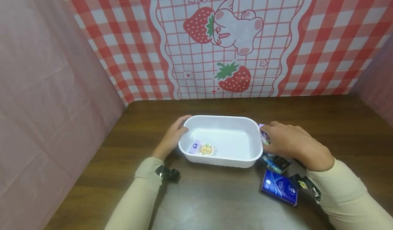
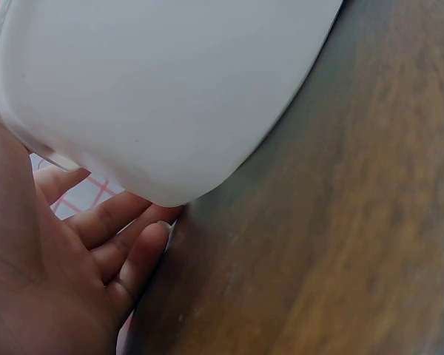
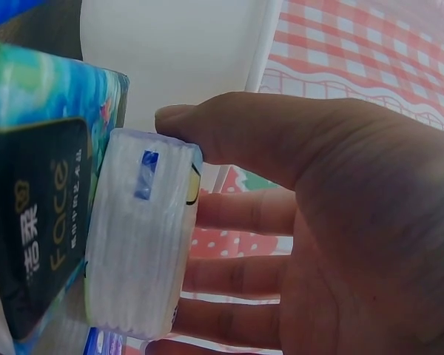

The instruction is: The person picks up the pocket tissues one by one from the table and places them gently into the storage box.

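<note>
A white plastic basin stands on the table, with a small lilac tissue pack with a cartoon print lying inside it at the front left. My left hand holds the basin's left end, thumb over the rim and fingers along the outer wall. Beside the basin's right end, my right hand grips another pocket tissue pack between thumb and fingers. In the right wrist view a black and blue-green tissue pack stands right next to the gripped one.
A dark blue tissue pack lies in front of the black and blue-green pack on the wooden table. Behind the table hangs a red checked strawberry cloth. Pink cloth hangs at the left side.
</note>
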Demonstrator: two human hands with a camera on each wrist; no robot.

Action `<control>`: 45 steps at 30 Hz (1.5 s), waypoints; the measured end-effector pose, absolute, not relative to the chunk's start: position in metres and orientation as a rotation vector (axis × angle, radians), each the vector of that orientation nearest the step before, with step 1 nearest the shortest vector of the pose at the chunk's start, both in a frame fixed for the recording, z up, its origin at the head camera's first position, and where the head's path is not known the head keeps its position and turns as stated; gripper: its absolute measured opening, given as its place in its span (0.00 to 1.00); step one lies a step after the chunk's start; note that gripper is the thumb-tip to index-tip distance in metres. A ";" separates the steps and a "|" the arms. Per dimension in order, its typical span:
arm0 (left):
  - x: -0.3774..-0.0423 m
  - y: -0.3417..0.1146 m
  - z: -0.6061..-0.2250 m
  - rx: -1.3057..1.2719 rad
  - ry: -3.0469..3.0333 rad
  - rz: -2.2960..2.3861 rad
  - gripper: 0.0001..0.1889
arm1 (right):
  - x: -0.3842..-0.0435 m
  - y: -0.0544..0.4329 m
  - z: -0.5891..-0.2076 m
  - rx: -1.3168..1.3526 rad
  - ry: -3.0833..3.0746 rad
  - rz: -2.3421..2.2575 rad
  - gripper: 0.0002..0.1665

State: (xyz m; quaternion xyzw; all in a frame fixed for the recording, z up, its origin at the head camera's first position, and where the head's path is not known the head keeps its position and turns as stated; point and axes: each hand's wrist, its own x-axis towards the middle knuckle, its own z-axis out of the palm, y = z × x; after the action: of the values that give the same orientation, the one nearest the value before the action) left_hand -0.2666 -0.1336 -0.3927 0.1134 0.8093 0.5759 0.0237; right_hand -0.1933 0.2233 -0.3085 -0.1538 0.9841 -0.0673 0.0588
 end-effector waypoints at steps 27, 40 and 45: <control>-0.268 -0.133 -0.392 0.341 2.510 1.777 0.25 | -0.194 0.223 -0.306 -0.450 2.975 -0.199 0.49; -0.266 -0.134 -0.394 0.325 2.521 1.765 0.25 | -0.193 0.227 -0.306 -0.450 2.961 -0.216 0.50; -0.266 -0.133 -0.394 0.304 2.533 1.753 0.25 | -0.191 0.227 -0.306 -0.464 2.971 -0.233 0.49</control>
State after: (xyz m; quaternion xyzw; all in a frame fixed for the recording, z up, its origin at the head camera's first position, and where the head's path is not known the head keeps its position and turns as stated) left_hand -0.2655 -0.1334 -0.3937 0.0983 0.8181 0.5661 0.0231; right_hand -0.1914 0.2268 -0.3058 -0.1537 0.9831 -0.0770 0.0629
